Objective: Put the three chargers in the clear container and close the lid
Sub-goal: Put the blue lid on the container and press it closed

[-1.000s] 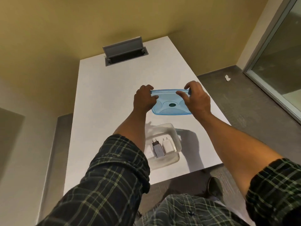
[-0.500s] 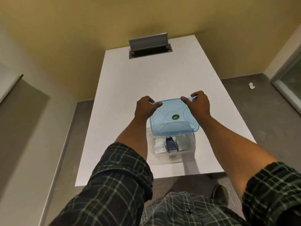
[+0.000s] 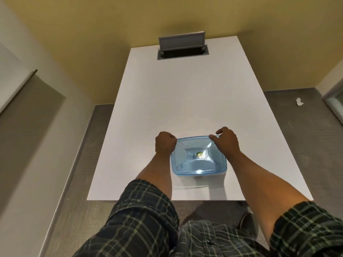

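Note:
A translucent blue lid [image 3: 198,157] with a green sticker at its middle lies flat on top of the clear container [image 3: 196,182], near the table's front edge. The lid covers the container, so the chargers are hidden beneath it. My left hand [image 3: 165,143] grips the lid's far left corner with curled fingers. At the far right corner my right hand [image 3: 225,140] holds the lid's edge, fingers bent over the rim.
The white table [image 3: 185,101] runs away from me, with a grey cable hatch [image 3: 182,46] standing open at its far end. Grey floor lies on both sides, with a scrap of white paper [image 3: 298,102] to the right.
The lid came down from above the table onto the container, which showed the chargers before. Both hands kept hold of it. My view swung so the table sits more centred.

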